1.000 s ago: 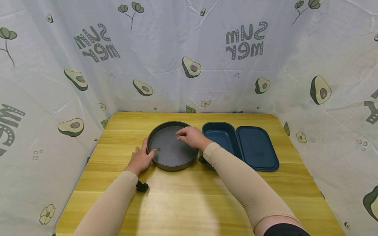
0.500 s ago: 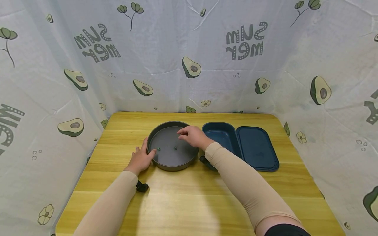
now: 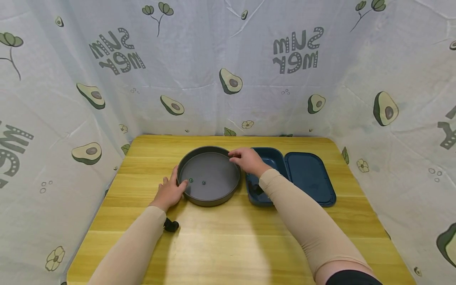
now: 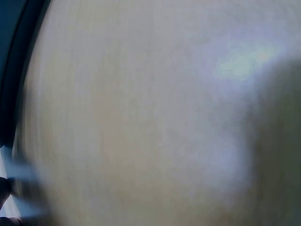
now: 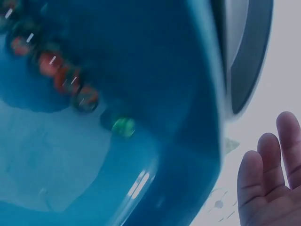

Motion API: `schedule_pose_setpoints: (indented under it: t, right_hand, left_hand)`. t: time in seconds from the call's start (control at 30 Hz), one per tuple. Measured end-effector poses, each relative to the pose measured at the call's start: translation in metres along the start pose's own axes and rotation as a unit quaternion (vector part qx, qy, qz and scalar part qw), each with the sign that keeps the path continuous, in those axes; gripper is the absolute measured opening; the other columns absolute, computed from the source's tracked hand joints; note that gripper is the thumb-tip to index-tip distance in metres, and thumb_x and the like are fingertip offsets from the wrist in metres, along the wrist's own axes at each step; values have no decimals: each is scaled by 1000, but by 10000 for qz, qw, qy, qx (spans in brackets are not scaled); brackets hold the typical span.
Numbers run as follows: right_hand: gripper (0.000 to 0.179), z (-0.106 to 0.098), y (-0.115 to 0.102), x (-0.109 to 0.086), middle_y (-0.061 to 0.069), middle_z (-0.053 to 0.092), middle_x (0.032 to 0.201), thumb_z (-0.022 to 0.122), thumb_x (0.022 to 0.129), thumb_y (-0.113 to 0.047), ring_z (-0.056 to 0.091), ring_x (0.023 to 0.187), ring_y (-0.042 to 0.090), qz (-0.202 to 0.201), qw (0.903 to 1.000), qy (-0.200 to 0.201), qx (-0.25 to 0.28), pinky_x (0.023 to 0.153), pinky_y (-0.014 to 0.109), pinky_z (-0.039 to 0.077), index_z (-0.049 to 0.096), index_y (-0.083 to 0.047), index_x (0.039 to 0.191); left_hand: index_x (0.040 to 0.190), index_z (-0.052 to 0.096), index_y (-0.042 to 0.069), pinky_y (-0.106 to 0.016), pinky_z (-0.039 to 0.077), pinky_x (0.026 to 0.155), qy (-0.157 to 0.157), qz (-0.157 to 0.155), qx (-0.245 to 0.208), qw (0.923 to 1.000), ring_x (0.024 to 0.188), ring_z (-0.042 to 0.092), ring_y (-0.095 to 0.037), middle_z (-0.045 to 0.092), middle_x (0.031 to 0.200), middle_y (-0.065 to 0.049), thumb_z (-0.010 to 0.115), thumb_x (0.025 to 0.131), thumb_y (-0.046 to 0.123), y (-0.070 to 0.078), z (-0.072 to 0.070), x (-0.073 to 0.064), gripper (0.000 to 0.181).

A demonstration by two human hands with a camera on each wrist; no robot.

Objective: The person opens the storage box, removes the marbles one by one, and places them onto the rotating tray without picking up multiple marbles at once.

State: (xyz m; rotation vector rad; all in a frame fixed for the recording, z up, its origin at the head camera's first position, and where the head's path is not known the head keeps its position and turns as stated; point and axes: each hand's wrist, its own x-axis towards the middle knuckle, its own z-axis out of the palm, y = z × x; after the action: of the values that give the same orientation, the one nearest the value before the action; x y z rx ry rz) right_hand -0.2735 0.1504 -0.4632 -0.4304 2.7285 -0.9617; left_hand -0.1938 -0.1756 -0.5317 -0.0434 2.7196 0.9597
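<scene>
A round grey pan stands left of centre on the table. Inside it lie a green marble and a greyish marble. My left hand rests at the pan's left rim, fingers spread and thumb reaching over the near edge. Above the gap between pan and blue container is my right hand; its fingers look fairly straight in the right wrist view, with nothing seen in them. Within the container, that view shows another green marble and several reddish, dark marbles, blurred.
A blue lid lies flat right of the container, partly behind the right forearm. The wooden table meets a printed curtain at the back and sides. A black strap end shows by the left wrist.
My right hand has let go of a marble over the pan and moved right towards the container. That marble has rolled leftwards, near the green one. My left hand has stayed put.
</scene>
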Motion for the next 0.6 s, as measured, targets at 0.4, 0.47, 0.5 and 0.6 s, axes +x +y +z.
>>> schedule_pose_setpoints:
  t: [0.4, 0.47, 0.5, 0.6]
  right_hand:
    - [39, -20, 38, -6, 15, 70, 136, 62, 108, -25, 66, 126, 35, 381, 9987, 179, -286, 106, 51, 55, 66, -9, 143]
    - [38, -21, 43, -8, 15, 71, 135, 63, 107, -25, 66, 125, 35, 449, 9981, 169, -388, 105, 52, 55, 67, -9, 142]
    - [38, -21, 46, -8, 16, 71, 135, 63, 107, -24, 66, 124, 35, 474, 9978, 152, -442, 105, 51, 56, 68, -9, 142]
    - [37, -21, 53, -9, 16, 72, 134, 63, 107, -24, 67, 123, 35, 556, 9967, 78, -593, 103, 50, 57, 69, -10, 141]
  left_hand:
    - [171, -7, 27, -72, -2, 127, 9, -17, -2, 10000, 159, 1, -57, 13, 172, -34, 38, 108, 60, 3, -2, -2, 84]
    - [171, -7, 27, -72, -2, 127, -1, -14, -12, 10000, 159, 1, -58, 13, 171, -35, 38, 108, 59, 3, -3, -3, 84]
    - [171, -7, 27, -72, -2, 127, -3, -10, -9, 10000, 159, 0, -58, 12, 171, -35, 38, 108, 59, 4, -3, -3, 83]
    - [171, -7, 27, -73, -2, 127, -13, 2, 3, 10000, 158, 0, -59, 12, 171, -35, 38, 109, 59, 4, -3, -4, 83]
